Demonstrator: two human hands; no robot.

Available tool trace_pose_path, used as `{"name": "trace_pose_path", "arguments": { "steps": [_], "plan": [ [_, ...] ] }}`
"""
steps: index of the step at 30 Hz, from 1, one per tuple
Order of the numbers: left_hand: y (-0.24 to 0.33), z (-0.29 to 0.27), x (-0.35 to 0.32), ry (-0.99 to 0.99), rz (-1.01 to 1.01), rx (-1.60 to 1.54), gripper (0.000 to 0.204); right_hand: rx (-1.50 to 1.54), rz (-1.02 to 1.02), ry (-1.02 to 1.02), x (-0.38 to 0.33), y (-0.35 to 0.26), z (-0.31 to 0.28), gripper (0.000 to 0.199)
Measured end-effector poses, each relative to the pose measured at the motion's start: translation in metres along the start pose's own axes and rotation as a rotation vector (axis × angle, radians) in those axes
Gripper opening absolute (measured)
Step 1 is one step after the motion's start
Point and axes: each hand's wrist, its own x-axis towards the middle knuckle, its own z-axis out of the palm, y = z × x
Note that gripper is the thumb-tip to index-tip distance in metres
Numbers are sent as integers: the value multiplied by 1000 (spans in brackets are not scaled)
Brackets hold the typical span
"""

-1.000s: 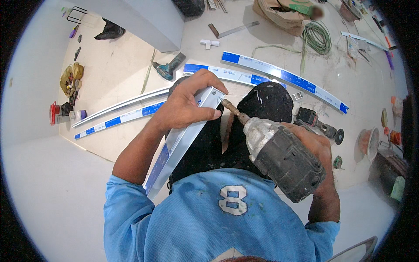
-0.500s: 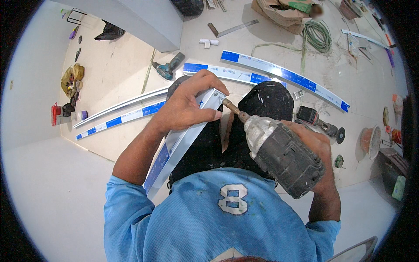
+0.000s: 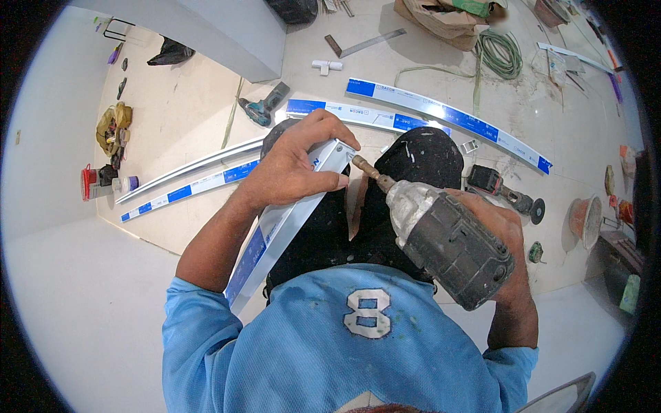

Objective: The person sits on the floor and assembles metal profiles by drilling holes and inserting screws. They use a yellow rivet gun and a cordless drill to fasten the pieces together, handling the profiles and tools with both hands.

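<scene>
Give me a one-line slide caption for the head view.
Left hand steadies an aluminium profile while the right hand drives a cordless drill into its end.

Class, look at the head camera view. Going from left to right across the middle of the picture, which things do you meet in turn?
Red container by the wall → left hand gripping the metal profile → drill bit → grey power drill → right hand → angle grinder on the floor → orange bucket.

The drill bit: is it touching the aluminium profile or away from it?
Touching. The drill in the right hand has its bit tip against the aluminium profile, held by the left hand.
</scene>
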Motion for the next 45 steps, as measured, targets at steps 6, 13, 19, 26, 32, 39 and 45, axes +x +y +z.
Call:
{"name": "trace_pose_path", "arguments": {
  "steps": [6,13,19,26,32,39,45],
  "plan": [
    [2,1,-1,9,-12,43,48,13,-4,-29,1,1,-1,77],
    [2,0,-2,-18,-13,80,49,27,95,-32,8,-7,9,69],
    [-1,-2,-3,-33,-41,49,49,-25,101,-75,12,-16,5,64],
    [0,-5,-5,-34,-77,83,49,-34,96,-75,12,-20,10,61],
    [-2,-6,-9,-21,-125,99,50,-101,87,-93,9,-20,16,64],
    [-3,-7,-10,-18,-124,93,50,-209,-83,-7,1,-7,34,71],
    [-4,-8,-9,-21,-103,107,50,-308,-44,-46,-4,-11,37,72]
  ]
}}
